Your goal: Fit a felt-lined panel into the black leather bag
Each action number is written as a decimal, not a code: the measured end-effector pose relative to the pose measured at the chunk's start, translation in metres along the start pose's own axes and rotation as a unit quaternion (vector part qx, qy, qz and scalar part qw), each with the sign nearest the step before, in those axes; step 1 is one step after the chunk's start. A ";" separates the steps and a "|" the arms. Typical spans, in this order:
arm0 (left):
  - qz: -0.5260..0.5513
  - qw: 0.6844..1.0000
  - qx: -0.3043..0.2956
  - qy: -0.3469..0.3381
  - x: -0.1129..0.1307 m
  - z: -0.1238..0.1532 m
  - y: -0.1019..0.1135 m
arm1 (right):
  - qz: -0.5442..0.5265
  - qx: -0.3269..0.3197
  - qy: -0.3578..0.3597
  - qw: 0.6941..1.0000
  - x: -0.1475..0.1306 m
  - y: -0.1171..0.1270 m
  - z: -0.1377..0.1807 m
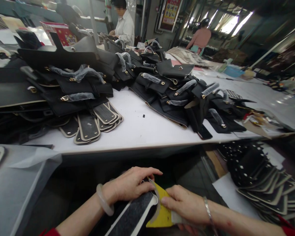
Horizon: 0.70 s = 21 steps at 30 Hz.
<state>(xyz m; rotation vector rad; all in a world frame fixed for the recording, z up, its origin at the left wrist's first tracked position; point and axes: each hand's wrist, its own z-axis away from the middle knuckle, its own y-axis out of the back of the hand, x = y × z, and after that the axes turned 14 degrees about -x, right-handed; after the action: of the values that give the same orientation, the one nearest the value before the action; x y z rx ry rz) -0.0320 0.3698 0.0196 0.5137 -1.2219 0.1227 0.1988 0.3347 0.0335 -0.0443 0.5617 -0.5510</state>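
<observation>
Low in front of me, below the table edge, my left hand (131,183) grips the end of a dark bag panel (135,214) with pale edging. Its thumb lies near the panel's rounded end and its index finger stretches over the top. Opposite it, my right hand (183,203) is closed on a yellow sheet (166,211), thumb on its face. The sheet's curved, greyish edge sits right by the panel's end; whether they touch I cannot tell. Something whitish shows under the right palm, too covered to name.
Black handbags (159,88) with wrapped handles crowd the white table (130,131). Stacked dark panels (88,127) lie near its front edge, beside a phone (205,133). More pale-edged panels (270,190) are piled at right. Two people (126,28) work in the background.
</observation>
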 end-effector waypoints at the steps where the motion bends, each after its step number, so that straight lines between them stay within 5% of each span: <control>1: -0.001 1.000 0.001 -0.003 0.000 0.000 0.000 | 0.000 0.003 0.002 1.000 0.000 -0.001 0.000; 21: -0.002 1.000 0.017 0.011 -0.007 0.004 -0.001 | -0.064 0.078 0.047 0.994 -0.004 -0.037 -0.012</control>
<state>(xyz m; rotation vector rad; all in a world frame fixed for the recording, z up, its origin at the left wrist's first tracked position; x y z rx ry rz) -0.0371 0.3686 0.0140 0.5437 -1.1985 0.1451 0.1721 0.3067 0.0317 0.0949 0.6088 -0.7226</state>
